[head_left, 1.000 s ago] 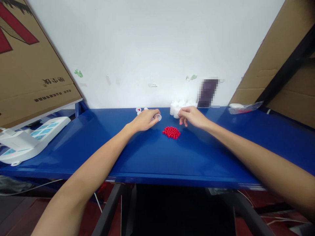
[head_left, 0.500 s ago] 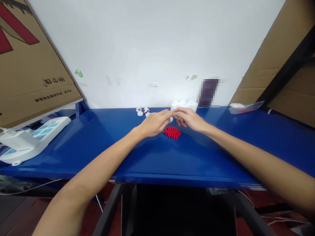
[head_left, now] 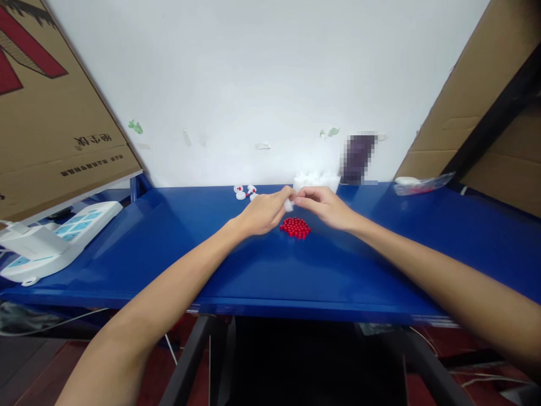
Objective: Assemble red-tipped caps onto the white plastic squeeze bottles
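My left hand (head_left: 266,213) is closed around a small white plastic piece (head_left: 289,206), whose lower part shows beneath the fingers. Against it, my right hand (head_left: 323,206) has thumb and fingertips pressed together in a pinch; anything between them is too small to make out. Just below the hands a pile of small red caps or beads (head_left: 295,228) lies on the blue table (head_left: 262,276). Several round white pieces with red bits (head_left: 240,195) lie behind my left hand. A white container (head_left: 302,181) filled with white pieces stands behind my right hand.
A white power strip (head_left: 91,220) with a plugged-in adapter lies at the left, below a large cardboard box (head_left: 51,113). To the right, a clear plastic bag (head_left: 425,185) rests near the wall. More cardboard (head_left: 443,129) leans at the right. A white wall (head_left: 236,84) backs the table.
My right fingers have moved from reaching over the left fingertips to a pinch beside them. The white piece in my left hand has shifted slightly left. The red pile is unchanged.
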`<state>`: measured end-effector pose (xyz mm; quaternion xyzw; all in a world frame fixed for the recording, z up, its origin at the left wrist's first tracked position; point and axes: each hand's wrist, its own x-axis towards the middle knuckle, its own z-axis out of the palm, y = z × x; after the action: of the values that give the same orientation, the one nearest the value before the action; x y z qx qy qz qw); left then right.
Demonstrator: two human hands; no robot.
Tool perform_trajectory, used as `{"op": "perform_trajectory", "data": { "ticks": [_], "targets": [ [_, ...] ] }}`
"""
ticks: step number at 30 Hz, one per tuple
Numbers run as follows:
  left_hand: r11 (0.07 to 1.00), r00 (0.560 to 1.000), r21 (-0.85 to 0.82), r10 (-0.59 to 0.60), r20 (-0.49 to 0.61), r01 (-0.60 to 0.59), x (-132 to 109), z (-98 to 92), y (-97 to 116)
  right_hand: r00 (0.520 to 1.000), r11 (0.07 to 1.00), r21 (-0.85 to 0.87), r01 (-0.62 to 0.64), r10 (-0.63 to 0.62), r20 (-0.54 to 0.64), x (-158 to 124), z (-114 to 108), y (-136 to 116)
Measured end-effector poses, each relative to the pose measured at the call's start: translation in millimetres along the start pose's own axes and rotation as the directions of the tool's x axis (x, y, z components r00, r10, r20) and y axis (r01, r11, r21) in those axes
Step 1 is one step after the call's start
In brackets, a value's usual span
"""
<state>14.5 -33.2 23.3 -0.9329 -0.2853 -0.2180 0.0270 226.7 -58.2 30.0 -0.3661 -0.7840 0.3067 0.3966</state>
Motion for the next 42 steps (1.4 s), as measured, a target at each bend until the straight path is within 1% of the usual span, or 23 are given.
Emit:
{"op": "perform_trajectory", "data": {
  "ticks": [5, 9, 13, 15, 17, 19, 20, 22, 24, 26, 28, 31, 35, 42],
  "targets": [
    [1.000, 0.999, 0.004, -0.001, 0.047, 0.001, 1, -2.0, 1, 0.997, 0.990, -0.127, 0.061, -0.067, -0.046, -3, -1, -1],
    [1.000, 0.995, 0.007, 0.013, 0.095, -0.013, 2, -3.1, -3, 0.994, 0.967, -0.240, 0.085, -0.099, -0.047, -5, 0, -1],
    [0.999, 0.995, 0.020, 0.037, 0.089, -0.039, 3, -3.3, -8, 0.992, 0.941, -0.321, 0.109, -0.124, -0.028, -5, 1, -2],
    [0.998, 0.996, 0.036, 0.047, 0.077, -0.050, 4, -4.2, -10, 0.992, 0.947, -0.305, 0.104, -0.122, -0.042, -4, 0, -3],
    [0.996, 0.997, 0.076, 0.031, 0.065, -0.036, 3, -5.8, -15, 0.993, 0.966, -0.246, 0.074, -0.095, -0.075, -3, -1, -3],
    [0.993, 0.999, 0.118, -0.010, 0.043, 0.005, 1, -7.9, -21, 0.993, 0.981, -0.189, 0.034, -0.055, -0.105, -2, -4, -3],
    [0.992, 0.999, 0.126, -0.034, 0.033, 0.029, -1, -9.0, -25, 0.994, 0.983, -0.182, 0.023, -0.042, -0.102, -2, -6, -2],
    [0.990, 0.997, 0.122, -0.074, 0.022, 0.071, -4, -10.8, -31, 0.998, 0.973, -0.228, 0.024, -0.037, -0.054, -3, -11, 3],
    [0.989, 0.994, 0.113, -0.103, 0.026, 0.099, -6, -11.8, -34, 0.998, 0.940, -0.339, 0.049, -0.035, 0.047, -4, -15, 11],
    [0.988, 0.992, 0.107, -0.119, 0.036, 0.115, -7, -11.8, -35, 0.991, 0.897, -0.438, 0.065, -0.006, 0.134, -4, -17, 21],
    [0.989, 0.992, 0.096, -0.119, 0.046, 0.114, -6, -10.9, -35, 0.983, 0.868, -0.494, 0.058, 0.036, 0.178, -4, -18, 30],
    [0.991, 0.993, 0.083, -0.107, 0.056, 0.102, -5, -9.0, -34, 0.986, 0.836, -0.549, 0.022, 0.074, 0.152, -3, -17, 35],
    [0.992, 0.992, 0.082, -0.105, 0.064, 0.100, -5, -7.8, -34, 0.990, 0.816, -0.576, -0.038, 0.110, 0.090, -1, -15, 33],
    [0.992, 0.991, 0.072, -0.114, 0.074, 0.108, -4, -9.0, -34, 0.983, 0.768, -0.637, -0.067, 0.162, 0.092, -1, -16, 37]
  ]
}}
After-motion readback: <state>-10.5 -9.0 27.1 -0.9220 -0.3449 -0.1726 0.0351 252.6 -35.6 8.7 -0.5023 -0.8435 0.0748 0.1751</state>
